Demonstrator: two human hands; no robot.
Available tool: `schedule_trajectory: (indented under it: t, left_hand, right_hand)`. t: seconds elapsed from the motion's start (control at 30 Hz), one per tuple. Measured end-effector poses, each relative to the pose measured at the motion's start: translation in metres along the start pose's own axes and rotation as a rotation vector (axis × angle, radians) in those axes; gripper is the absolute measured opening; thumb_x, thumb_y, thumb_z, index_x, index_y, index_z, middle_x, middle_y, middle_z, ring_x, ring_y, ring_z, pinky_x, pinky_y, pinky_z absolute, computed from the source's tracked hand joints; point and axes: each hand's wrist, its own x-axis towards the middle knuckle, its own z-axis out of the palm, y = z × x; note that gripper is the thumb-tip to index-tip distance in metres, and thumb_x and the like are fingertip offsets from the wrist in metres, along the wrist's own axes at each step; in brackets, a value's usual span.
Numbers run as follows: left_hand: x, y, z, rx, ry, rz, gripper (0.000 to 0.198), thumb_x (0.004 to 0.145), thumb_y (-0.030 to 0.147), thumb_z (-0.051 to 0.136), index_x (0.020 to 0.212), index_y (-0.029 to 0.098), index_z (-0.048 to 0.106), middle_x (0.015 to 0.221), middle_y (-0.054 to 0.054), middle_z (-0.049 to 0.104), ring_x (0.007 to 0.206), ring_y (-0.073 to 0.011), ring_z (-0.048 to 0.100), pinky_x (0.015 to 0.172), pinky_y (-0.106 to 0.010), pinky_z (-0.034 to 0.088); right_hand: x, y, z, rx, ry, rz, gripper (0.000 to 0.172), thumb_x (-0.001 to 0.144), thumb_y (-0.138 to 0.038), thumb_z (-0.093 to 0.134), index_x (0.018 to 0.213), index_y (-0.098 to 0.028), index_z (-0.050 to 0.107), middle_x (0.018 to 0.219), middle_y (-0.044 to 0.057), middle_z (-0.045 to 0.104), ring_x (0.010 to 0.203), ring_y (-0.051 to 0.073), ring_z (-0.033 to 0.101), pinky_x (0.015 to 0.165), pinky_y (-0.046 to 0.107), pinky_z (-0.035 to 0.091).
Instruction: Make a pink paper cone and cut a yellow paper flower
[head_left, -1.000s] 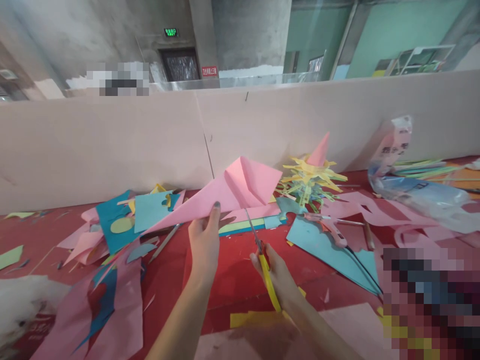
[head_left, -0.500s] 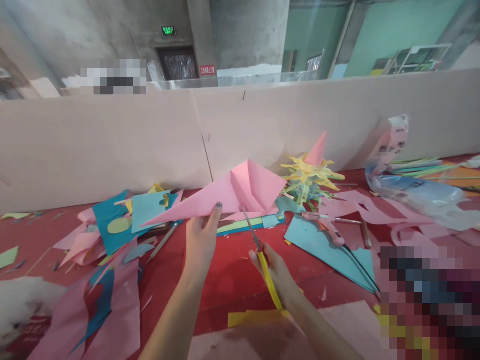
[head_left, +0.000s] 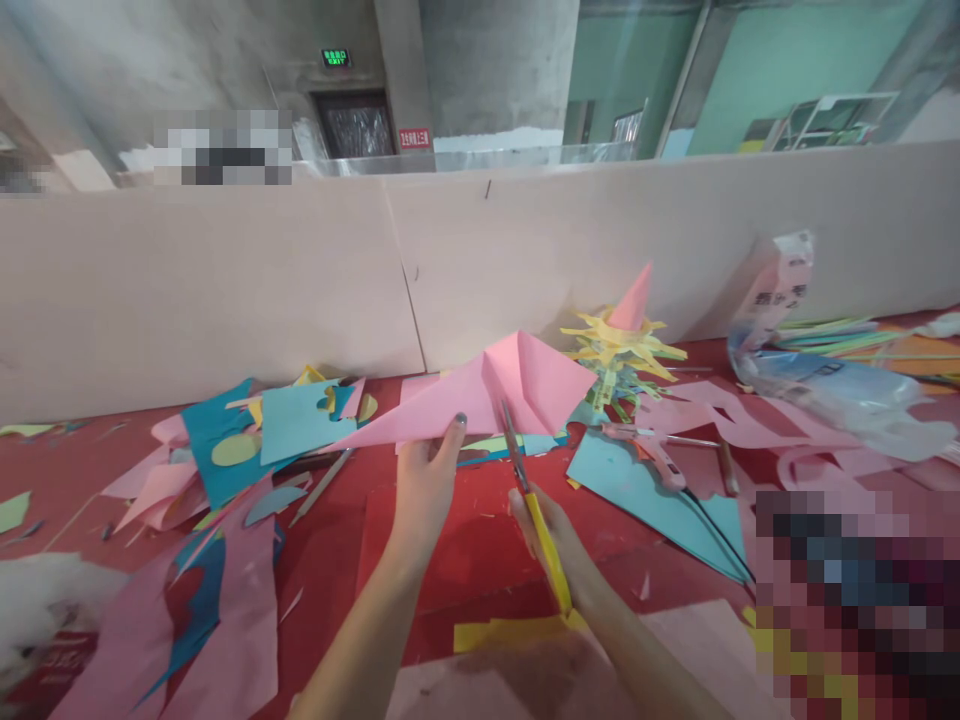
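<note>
My left hand (head_left: 433, 470) pinches the lower edge of a creased sheet of pink paper (head_left: 457, 395), thumb on top and fingers beneath. The paper tapers to a long point at the left and has fold lines near its right end. My right hand (head_left: 551, 530) is closed on scissors (head_left: 541, 540) with yellow handles. Their blades point up and away and lie over the paper's lower edge, right of my left thumb. Whether the blades are parted is hard to make out. Behind the paper's right end stands a yellow and green fringed paper piece (head_left: 622, 345) with a pink cone (head_left: 632, 300) on top.
A pink glue gun (head_left: 660, 462) with a black cord lies at right on a light-blue sheet (head_left: 645, 510). Paper scraps (head_left: 225, 610) and a knife-like tool (head_left: 321, 487) lie left. A plastic bag (head_left: 840, 375) leans by the white partition (head_left: 300, 270).
The pink paper and my left hand have shifted right and slightly down. The scissors have turned more upright, and their blades now overlap further onto the paper.
</note>
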Motion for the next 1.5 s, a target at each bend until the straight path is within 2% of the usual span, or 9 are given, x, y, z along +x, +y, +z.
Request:
schedule_trajectory:
  t: [0.2, 0.33, 0.53, 0.77, 0.9, 1.07, 1.2, 1.33, 1.5]
  left_hand:
    - [0.000, 0.007, -0.001, -0.010, -0.022, -0.033, 0.038, 0.070, 0.039, 0.065, 0.095, 0.010, 0.065, 0.082, -0.008, 0.070, 0.083, -0.0253, 0.066, 0.074, -0.036, 0.056]
    - [0.000, 0.008, 0.000, -0.026, -0.034, -0.050, 0.039, 0.070, 0.039, 0.064, 0.095, 0.010, 0.065, 0.082, -0.008, 0.070, 0.079, -0.0255, 0.067, 0.067, -0.035, 0.057]
    - [0.001, 0.008, 0.000, -0.033, -0.037, -0.050, 0.039, 0.069, 0.040, 0.065, 0.092, 0.009, 0.064, 0.084, -0.009, 0.070, 0.080, -0.0258, 0.067, 0.067, -0.035, 0.057]
    - [0.002, 0.006, -0.003, 0.017, 0.005, -0.018, 0.041, 0.073, 0.042, 0.060, 0.096, 0.008, 0.064, 0.078, -0.008, 0.070, 0.072, -0.0235, 0.068, 0.069, -0.034, 0.056]
    - [0.000, 0.008, -0.002, 0.117, 0.044, 0.033, 0.037, 0.075, 0.041, 0.058, 0.090, 0.009, 0.065, 0.078, -0.007, 0.070, 0.077, -0.0236, 0.067, 0.072, -0.032, 0.055]
    - [-0.004, 0.013, 0.001, 0.150, 0.088, 0.044, 0.035, 0.074, 0.041, 0.059, 0.086, 0.009, 0.066, 0.074, -0.006, 0.070, 0.076, -0.0237, 0.067, 0.070, -0.031, 0.055]
    - [-0.006, 0.012, 0.000, 0.086, 0.108, 0.070, 0.038, 0.074, 0.043, 0.059, 0.090, 0.009, 0.065, 0.071, -0.005, 0.069, 0.072, -0.0239, 0.068, 0.069, -0.032, 0.055]
    - [-0.005, 0.009, -0.001, 0.047, 0.084, 0.056, 0.035, 0.070, 0.041, 0.063, 0.087, 0.010, 0.066, 0.068, -0.004, 0.068, 0.073, -0.0253, 0.067, 0.068, -0.033, 0.055]
    - [-0.001, 0.006, 0.000, -0.022, 0.064, 0.014, 0.037, 0.069, 0.041, 0.063, 0.088, 0.010, 0.064, 0.071, -0.006, 0.069, 0.079, -0.0271, 0.067, 0.068, -0.035, 0.055]
  right_hand:
    - [-0.001, 0.009, 0.002, -0.015, -0.144, 0.039, 0.046, 0.076, -0.065, 0.043, 0.063, -0.020, 0.040, 0.052, -0.005, 0.032, 0.045, 0.009, 0.029, 0.041, 0.023, 0.026]
    - [0.000, 0.017, 0.001, -0.003, -0.148, 0.040, 0.043, 0.079, -0.061, 0.044, 0.066, -0.020, 0.043, 0.052, -0.005, 0.033, 0.045, 0.008, 0.030, 0.041, 0.022, 0.027]
    - [0.000, 0.019, 0.000, -0.021, -0.163, 0.065, 0.043, 0.080, -0.062, 0.041, 0.069, -0.020, 0.041, 0.056, -0.005, 0.032, 0.046, 0.008, 0.030, 0.042, 0.021, 0.028]
    - [-0.004, 0.007, 0.003, -0.056, -0.139, 0.085, 0.049, 0.074, -0.067, 0.044, 0.068, -0.019, 0.045, 0.053, -0.005, 0.035, 0.045, 0.008, 0.031, 0.042, 0.023, 0.026]
    - [-0.007, -0.001, 0.003, -0.109, -0.099, 0.065, 0.051, 0.072, -0.070, 0.043, 0.068, -0.019, 0.046, 0.051, -0.006, 0.035, 0.046, 0.009, 0.030, 0.044, 0.024, 0.025]
    - [-0.009, -0.004, 0.003, -0.155, -0.120, 0.012, 0.048, 0.074, -0.067, 0.043, 0.070, -0.019, 0.046, 0.052, -0.005, 0.035, 0.048, 0.010, 0.032, 0.045, 0.024, 0.025]
    - [-0.009, -0.005, 0.004, -0.117, -0.114, 0.018, 0.048, 0.074, -0.067, 0.043, 0.067, -0.020, 0.043, 0.053, -0.006, 0.031, 0.047, 0.009, 0.029, 0.044, 0.024, 0.024]
    - [-0.007, -0.002, 0.003, -0.114, -0.141, 0.019, 0.050, 0.073, -0.069, 0.043, 0.067, -0.019, 0.044, 0.052, -0.005, 0.033, 0.047, 0.009, 0.031, 0.043, 0.023, 0.024]
    - [-0.005, 0.011, 0.001, 0.153, -0.245, 0.158, 0.053, 0.075, -0.069, 0.041, 0.078, -0.018, 0.050, 0.055, -0.006, 0.032, 0.043, 0.006, 0.027, 0.039, 0.019, 0.024]
